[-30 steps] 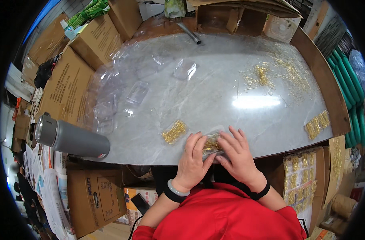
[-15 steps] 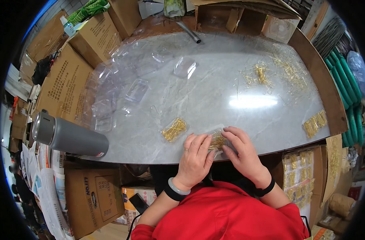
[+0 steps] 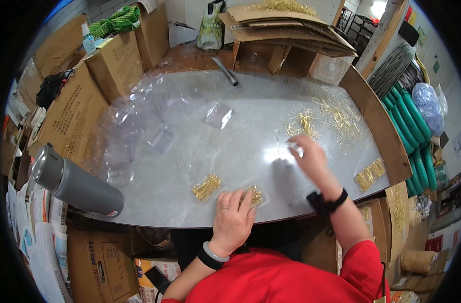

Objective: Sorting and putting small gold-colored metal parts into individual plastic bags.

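At the table's near edge, my left hand (image 3: pixel 234 217) rests with its fingers together on a small clear plastic box (image 3: pixel 263 198) that holds gold wire pins (image 3: pixel 253 195). The fingers cover the box's left part. My right hand (image 3: pixel 313 159) is raised off the table, farther forward and right, below a loose heap of gold pins (image 3: pixel 305 121). Its thumb and forefinger look apart, with a bright patch between them and no pin visible in them. Left of my left hand lies another gold pin bundle (image 3: pixel 207 188) in clear plastic.
Clear plastic boxes (image 3: pixel 162 137) spread over the table's left. A grey flask (image 3: pixel 81 187) stands at the near left edge. More pins (image 3: pixel 341 118) scatter at the far right; a gold bundle (image 3: pixel 370 174) lies by the cardboard edge (image 3: pixel 377 121). A dark tube (image 3: pixel 224 70) lies at the back.
My right hand has left the box and moved forward and right toward the loose pins. My left hand stays at the box. The view has tilted up and shifted.
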{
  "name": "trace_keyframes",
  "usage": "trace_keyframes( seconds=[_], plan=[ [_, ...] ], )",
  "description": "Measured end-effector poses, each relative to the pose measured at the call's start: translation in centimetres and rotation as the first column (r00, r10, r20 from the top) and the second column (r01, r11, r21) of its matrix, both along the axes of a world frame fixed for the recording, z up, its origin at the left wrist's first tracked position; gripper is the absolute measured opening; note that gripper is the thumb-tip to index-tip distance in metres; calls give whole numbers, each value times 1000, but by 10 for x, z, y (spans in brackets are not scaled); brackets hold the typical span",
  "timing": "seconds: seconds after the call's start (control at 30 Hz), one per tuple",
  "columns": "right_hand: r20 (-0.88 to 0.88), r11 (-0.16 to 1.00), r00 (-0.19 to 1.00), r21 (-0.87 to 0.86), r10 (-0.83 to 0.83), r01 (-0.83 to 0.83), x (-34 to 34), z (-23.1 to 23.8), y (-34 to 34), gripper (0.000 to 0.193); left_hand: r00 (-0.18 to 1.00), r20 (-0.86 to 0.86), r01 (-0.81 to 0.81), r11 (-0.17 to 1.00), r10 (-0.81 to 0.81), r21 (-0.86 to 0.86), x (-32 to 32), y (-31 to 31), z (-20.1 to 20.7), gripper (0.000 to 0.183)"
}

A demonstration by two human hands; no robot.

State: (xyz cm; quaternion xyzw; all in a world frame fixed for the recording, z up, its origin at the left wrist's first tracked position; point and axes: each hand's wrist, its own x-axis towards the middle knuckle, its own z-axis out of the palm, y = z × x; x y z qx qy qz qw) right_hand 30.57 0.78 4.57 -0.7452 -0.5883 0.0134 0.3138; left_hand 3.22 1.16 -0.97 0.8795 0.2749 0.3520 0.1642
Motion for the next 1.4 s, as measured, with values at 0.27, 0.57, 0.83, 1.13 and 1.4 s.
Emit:
trace_keyframes(
  seconds=[0.27,0.57,0.83,1.13,1.4],
  plan=[
    [319,840,808,-62,-496,540,125,-35,78,50,993,112,-18,1000,20,-16,3,1,-10,42],
    [-943,934,-159,248,294,257,118,-25,89,29,998,-49,-27,996,31,90,3,-6,-7,46],
    [-969,974,145,212,199,82,77,-32,72,52,992,-70,-96,990,103,104,15,-11,-7,41],
    [-900,992,417,119,127,-43,65,-32,77,63,910,-186,-304,900,372,311,21,-11,11,39],
    [-952,959,-142,279,270,-48,56,-18,69,69,934,-185,-225,906,305,358,20,-19,17,44]
  ],
)
